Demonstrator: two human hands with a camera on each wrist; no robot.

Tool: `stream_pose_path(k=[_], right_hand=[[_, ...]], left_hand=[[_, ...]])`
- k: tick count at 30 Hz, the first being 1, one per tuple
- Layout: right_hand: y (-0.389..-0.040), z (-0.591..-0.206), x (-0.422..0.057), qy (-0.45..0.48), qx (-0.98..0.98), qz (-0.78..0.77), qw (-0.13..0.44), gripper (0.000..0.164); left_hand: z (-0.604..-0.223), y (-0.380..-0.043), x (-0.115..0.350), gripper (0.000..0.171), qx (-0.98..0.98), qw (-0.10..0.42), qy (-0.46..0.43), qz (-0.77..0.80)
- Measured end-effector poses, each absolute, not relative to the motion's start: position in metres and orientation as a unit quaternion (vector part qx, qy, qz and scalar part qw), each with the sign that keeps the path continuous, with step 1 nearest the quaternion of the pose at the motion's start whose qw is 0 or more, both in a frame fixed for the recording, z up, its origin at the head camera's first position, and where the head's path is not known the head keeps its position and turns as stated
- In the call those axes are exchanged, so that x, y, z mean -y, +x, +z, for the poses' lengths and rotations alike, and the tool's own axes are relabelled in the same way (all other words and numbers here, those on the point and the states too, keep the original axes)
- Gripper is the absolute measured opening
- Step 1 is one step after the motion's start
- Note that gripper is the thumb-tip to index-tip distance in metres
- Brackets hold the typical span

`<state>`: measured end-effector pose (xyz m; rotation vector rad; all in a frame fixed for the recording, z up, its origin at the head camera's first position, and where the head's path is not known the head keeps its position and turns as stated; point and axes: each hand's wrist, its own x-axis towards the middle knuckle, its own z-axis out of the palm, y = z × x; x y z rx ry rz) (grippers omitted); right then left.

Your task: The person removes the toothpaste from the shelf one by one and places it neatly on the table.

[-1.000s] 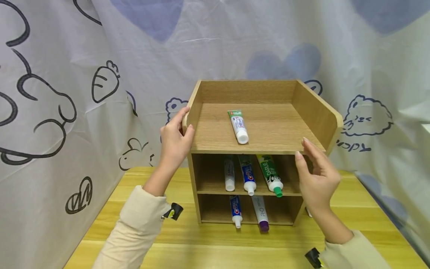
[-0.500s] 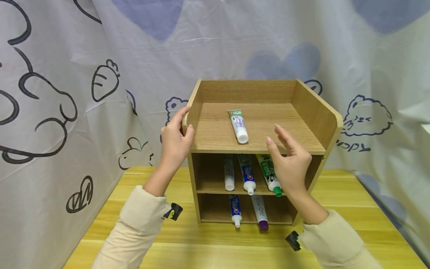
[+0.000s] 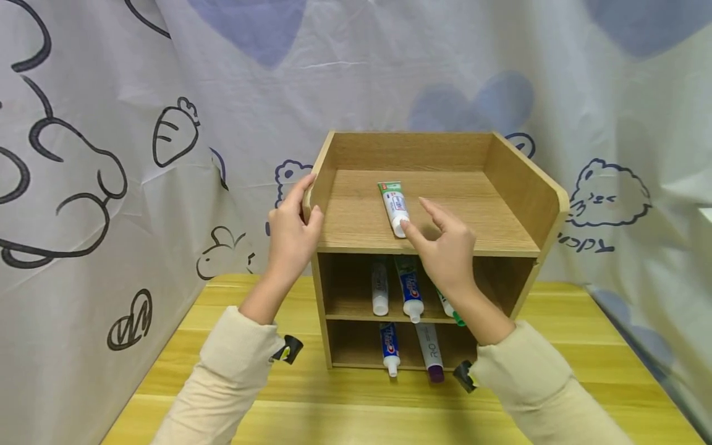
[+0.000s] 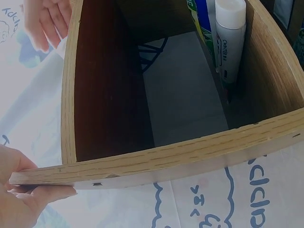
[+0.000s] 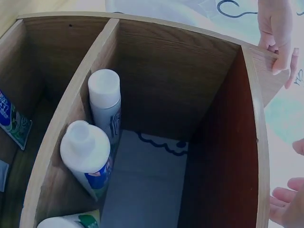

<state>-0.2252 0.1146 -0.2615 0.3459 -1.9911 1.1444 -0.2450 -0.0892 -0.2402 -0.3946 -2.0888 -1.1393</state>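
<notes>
My left hand grips the front of the left side panel of a small wooden shelf. The left wrist view shows its thumb and fingers on either side of the board. On the shelf's top lies a white and green toothpaste tube, its white cap toward the front. My right hand is just right of that tube, thumb at the cap and fingers loosely extended on the far side of a gap. It overlaps the middle compartment in the head view and partly hides a green toothpaste tube.
A white tube and a blue toothpaste tube lie on the middle level. Below them are another blue tube and a grey tube with a purple cap. The shelf stands on a yellow wooden table before a patterned curtain.
My right hand has moved left from the shelf's right front edge to beside the tube on top. The left hand has kept its grip on the side panel.
</notes>
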Motion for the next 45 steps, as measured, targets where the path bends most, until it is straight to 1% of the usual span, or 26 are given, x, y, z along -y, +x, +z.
stream_pose_path(k=[4,8,20,32,40,45], right_hand=[[-0.230,-0.259,-0.107,0.134,0.808,0.449,0.357,0.046],[-0.234,-0.257,-0.100,0.130,0.821,0.445,0.334,0.046],[-0.240,-0.257,-0.088,0.070,0.852,0.411,0.317,0.051],[-0.239,-0.253,-0.085,0.032,0.880,0.380,0.284,0.047],[-0.241,-0.245,-0.093,0.049,0.893,0.351,0.277,0.038],[-0.241,-0.245,-0.102,0.050,0.871,0.414,0.260,0.041]], left_hand=[[-0.240,-0.245,0.089,0.048,0.810,0.356,-0.153,-0.439],[-0.239,-0.245,0.088,0.047,0.810,0.355,-0.155,-0.441],[-0.241,-0.244,0.090,0.046,0.813,0.356,-0.155,-0.434],[-0.241,-0.245,0.090,0.046,0.813,0.360,-0.161,-0.429],[-0.241,-0.246,0.090,0.047,0.814,0.360,-0.161,-0.426],[-0.243,-0.246,0.091,0.047,0.815,0.363,-0.167,-0.420]])
